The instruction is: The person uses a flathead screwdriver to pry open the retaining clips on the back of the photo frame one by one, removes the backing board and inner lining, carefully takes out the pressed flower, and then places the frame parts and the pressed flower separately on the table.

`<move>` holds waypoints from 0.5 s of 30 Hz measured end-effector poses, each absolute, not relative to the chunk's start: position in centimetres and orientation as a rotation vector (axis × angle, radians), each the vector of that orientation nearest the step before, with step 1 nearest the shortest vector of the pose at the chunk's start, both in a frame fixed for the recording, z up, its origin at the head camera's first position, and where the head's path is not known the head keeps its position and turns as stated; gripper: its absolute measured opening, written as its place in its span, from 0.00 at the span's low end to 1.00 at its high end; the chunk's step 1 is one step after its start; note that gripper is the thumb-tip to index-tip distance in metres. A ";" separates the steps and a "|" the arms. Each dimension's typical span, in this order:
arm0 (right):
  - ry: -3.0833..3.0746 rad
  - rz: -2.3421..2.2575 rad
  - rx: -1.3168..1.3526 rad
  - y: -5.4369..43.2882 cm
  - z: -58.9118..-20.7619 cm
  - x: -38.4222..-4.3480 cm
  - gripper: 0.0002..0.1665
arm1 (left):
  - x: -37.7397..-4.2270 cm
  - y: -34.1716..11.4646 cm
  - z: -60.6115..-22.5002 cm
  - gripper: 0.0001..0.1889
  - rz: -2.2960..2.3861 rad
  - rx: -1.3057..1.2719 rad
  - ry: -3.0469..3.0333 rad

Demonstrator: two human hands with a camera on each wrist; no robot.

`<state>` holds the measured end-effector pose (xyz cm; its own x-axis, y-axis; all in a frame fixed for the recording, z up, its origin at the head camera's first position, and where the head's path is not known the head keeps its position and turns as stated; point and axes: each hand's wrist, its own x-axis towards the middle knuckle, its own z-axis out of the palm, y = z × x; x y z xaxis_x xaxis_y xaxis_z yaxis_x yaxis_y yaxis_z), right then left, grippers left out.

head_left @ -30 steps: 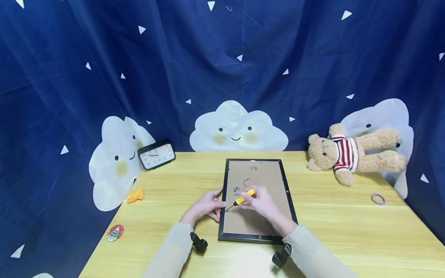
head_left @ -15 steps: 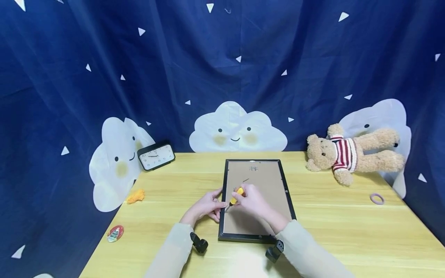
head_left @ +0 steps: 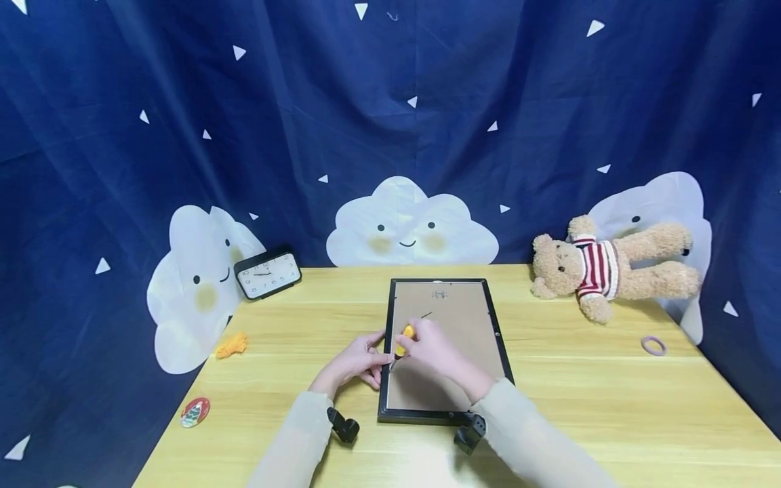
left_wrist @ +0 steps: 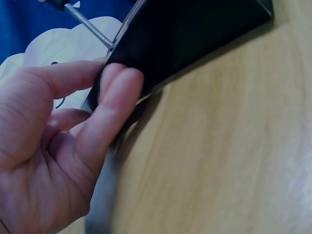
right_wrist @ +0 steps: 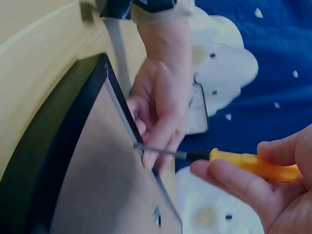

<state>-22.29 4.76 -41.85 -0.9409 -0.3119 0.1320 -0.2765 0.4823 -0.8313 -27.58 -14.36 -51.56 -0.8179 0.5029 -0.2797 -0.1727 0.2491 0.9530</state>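
A black picture frame point(head_left: 415, 415) lies face down on the table, its brown backing board point(head_left: 454, 322) up. My left hand point(head_left: 354, 362) grips its left edge; in the left wrist view the fingers press the frame's black side point(left_wrist: 195, 39), the thumb over the rim. A yellow-handled screwdriver point(right_wrist: 243, 163) is held by my right hand point(head_left: 430, 349), fingers curled round the handle. Its tip meets the groove between board and left rim, right beside the left thumb. A metal hanger point(head_left: 439, 295) sits near the board's far end. My right hand hides part of the board's left side.
On the wooden table point(head_left: 573, 407), a clock point(head_left: 268, 274) stands at the back left. Orange yarn point(head_left: 232, 346) and a round red tree ornament point(head_left: 195, 412) lie along the left. A teddy bear point(head_left: 610, 264) and a purple ring point(head_left: 653, 346) are at the right.
My right hand has moved left, and the screwdriver has tipped more upright with its tip staying at the left rim. The left hand keeps its grip. The head view has shifted slightly.
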 end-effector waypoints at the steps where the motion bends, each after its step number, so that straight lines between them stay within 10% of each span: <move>1: 2.620 -1.562 -0.485 5.3 -41.9 -22.3 0.06 | -27.6 -14.4 -51.5 0.44 1.608 0.300 1.988; 15: 1.834 -2.332 -0.155 15.5 -44.9 -21.5 0.20 | -28.4 -14.7 -51.3 0.41 1.612 0.343 2.015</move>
<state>-21.47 15.52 -44.93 -0.9801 -0.1970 -0.0236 0.0694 -0.2289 -0.9710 -28.39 -14.66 -51.33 -0.8262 0.5073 -0.2451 -0.1278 0.2550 0.9585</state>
